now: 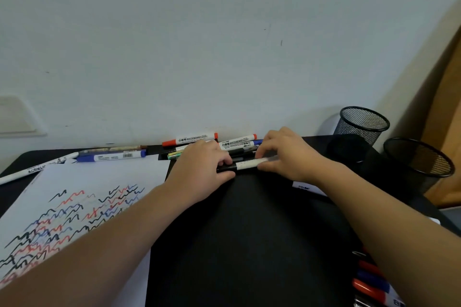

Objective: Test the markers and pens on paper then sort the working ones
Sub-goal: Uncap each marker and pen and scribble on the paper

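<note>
Hands pinching 1 black-capped white marker point(245, 164): left hand point(202, 166) gripping cap, right hand point(284, 154) gripping barrel. Risk: cap popping suddenly, elbowing marker pile point(224, 146) off bench, ink smearing fingers.

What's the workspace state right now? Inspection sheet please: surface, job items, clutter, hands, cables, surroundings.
Surface: black desk set against the wall.
Job's things: white paper covered in black, red and blue test scribbles; black-capped marker held level between both hands; pile of markers by the wall; blue marker and white pen at far left; two mesh cups, contents cannot be seen.
Clutter: more markers at the bottom right edge.
Hands: left hand grips the marker's black end; right hand pinches its white barrel.
Cables: nothing seen.
Surroundings: pale wall; wooden panel at right.
</note>
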